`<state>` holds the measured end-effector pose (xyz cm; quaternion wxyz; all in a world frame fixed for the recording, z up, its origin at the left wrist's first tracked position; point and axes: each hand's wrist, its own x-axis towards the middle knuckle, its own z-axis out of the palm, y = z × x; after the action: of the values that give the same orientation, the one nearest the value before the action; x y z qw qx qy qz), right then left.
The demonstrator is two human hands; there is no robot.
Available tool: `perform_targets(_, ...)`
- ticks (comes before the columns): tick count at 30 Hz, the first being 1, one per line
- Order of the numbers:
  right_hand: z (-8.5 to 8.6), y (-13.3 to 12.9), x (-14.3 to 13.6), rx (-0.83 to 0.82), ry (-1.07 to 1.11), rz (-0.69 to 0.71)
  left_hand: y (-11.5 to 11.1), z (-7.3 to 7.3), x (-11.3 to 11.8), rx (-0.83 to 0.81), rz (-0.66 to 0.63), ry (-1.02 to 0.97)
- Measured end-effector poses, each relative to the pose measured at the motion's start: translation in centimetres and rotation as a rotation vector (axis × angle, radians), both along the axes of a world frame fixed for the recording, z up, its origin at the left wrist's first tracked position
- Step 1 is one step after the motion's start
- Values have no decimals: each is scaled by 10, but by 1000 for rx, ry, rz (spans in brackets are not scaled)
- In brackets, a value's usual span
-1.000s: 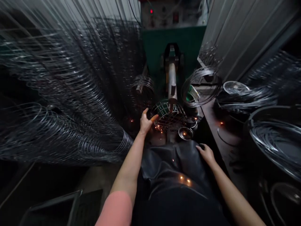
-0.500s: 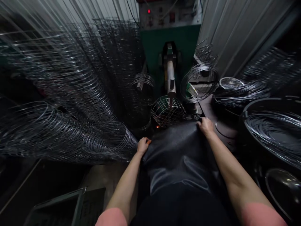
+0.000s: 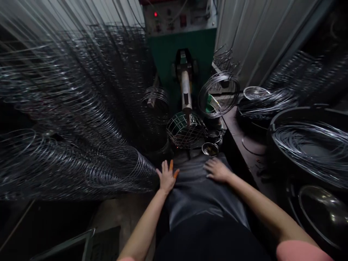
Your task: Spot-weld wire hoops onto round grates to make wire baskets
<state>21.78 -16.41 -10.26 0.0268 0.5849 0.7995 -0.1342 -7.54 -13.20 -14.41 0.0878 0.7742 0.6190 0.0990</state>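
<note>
A black, shiny apron (image 3: 201,192) lies over my lap. My left hand (image 3: 166,177) is at its left edge with the fingers spread; two of them wear orange finger covers. On the right part of the apron rests my right hand (image 3: 218,169), fingers stretched out and holding nothing. Just beyond my hands is a round wire basket (image 3: 186,136) under the metal arm (image 3: 186,88) of a green machine (image 3: 160,54). A small round bowl (image 3: 210,149) with bits in it stands close to my right hand.
Tall stacks of wire rings (image 3: 89,108) fill the left side. A wire coil (image 3: 219,95) hangs right of the machine arm. Farther right, a black tub (image 3: 274,125) holds loose wire rings, and a shiny round lid (image 3: 323,214) is below it. A red lamp (image 3: 155,14) glows on the machine.
Both hands have let go of the apron's edges and opened flat. The apron, held up and stretched before, now lies lower, uncovering the small bowl. The view has shifted slightly to the right.
</note>
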Motion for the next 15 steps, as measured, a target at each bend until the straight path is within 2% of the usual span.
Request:
perform_targets(1, 6, 5, 23, 21, -99, -298, -12, -1, 0, 44, 35, 1)
perform_targets(2, 13, 10, 44, 47, -154, -449, -22, 0, -3, 92, 64, -7)
perform_targets(4, 25, 17, 69, 83, -208, -587, -40, 6, -9, 158, 64, -35)
perform_targets(6, 28, 16, 59, 177, -182, -545, -55, 11, -14, 107, -56, -53)
perform_targets(7, 25, 11, 45, 226, -117, -426, -62, 12, -15, 38, -138, -53)
perform_targets(9, 13, -2, 11, 213, 58, -93, -78, 7, -17, -116, -249, -32)
perform_targets(10, 8, -9, -2, 169, 111, -21, -87, 2, -19, -177, -253, -14)
perform_targets(12, 2, -17, -8, 127, 116, -117, -107, -10, -24, -232, -174, 27)
perform_targets(15, 17, -28, 24, 172, 21, -485, -131, -27, -38, -243, -82, 35)
